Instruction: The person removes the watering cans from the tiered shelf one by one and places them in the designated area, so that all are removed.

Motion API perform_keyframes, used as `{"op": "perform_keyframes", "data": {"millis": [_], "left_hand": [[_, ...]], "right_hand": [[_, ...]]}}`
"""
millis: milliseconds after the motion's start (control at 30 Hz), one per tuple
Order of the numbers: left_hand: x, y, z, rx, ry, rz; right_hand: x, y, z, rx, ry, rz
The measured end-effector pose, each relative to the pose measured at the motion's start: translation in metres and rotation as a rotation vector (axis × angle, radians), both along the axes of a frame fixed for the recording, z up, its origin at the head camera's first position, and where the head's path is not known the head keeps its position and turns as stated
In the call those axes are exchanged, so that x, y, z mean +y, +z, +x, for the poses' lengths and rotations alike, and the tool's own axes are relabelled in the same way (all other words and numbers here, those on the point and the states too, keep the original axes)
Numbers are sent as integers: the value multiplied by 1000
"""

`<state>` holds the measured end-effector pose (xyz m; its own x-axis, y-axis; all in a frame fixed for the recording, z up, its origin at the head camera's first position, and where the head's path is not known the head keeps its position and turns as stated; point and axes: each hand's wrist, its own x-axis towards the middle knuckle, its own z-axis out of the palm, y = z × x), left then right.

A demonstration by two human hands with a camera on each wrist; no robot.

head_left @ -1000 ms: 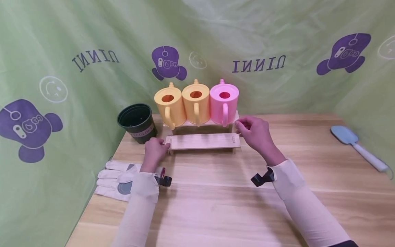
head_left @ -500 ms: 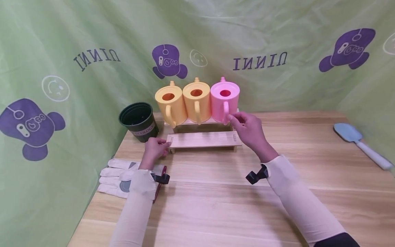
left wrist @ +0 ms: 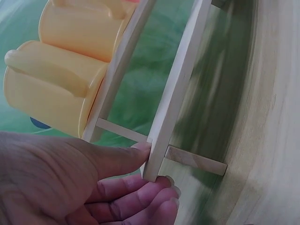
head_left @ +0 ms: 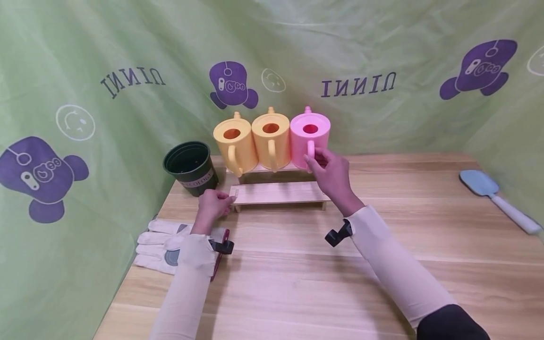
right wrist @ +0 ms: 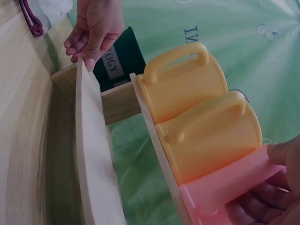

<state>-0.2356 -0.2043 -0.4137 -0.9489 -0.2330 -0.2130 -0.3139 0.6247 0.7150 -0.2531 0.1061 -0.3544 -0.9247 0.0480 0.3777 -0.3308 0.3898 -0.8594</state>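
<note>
The pink watering can point(head_left: 309, 137) stands upright at the right end of the upper step of the wooden rack point(head_left: 280, 193), near the back edge of the table point(head_left: 297, 283). Its handle faces the person and its spout points away toward the green backdrop, so its long axis runs front to back. The right hand point(head_left: 329, 172) has its fingers curled round that handle, thumb against the pink side. The left hand point(head_left: 212, 203) pinches the left end of the rack's lower step, thumb on top and fingers beneath. Two yellow watering cans point(head_left: 252, 141) stand just beside the pink one on the same step, handles forward too. A dark green pot point(head_left: 190, 167) sits left of the rack, a white glove point(head_left: 159, 245) lies at the left edge, and a blue spatula point(head_left: 495, 200) at the right edge. A second ago the right hand was at the rack's right end; it has since moved up to the pink handle, while the left hand stays put
</note>
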Motion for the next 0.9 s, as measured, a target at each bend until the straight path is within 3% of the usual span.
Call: {"op": "perform_keyframes", "data": {"millis": [233, 400, 600, 900], "left_hand": [[1, 1, 1, -31, 12, -10], [1, 2, 1, 1, 0, -47], [3, 4, 2, 50, -16, -92], [3, 3, 2, 15, -24, -103]], "right_hand": [[4, 4, 3, -27, -81, -23], [22, 14, 15, -59, -141, -115], [60, 26, 22, -6, -249, -150], [87, 4, 22, 29, -306, -128]]}}
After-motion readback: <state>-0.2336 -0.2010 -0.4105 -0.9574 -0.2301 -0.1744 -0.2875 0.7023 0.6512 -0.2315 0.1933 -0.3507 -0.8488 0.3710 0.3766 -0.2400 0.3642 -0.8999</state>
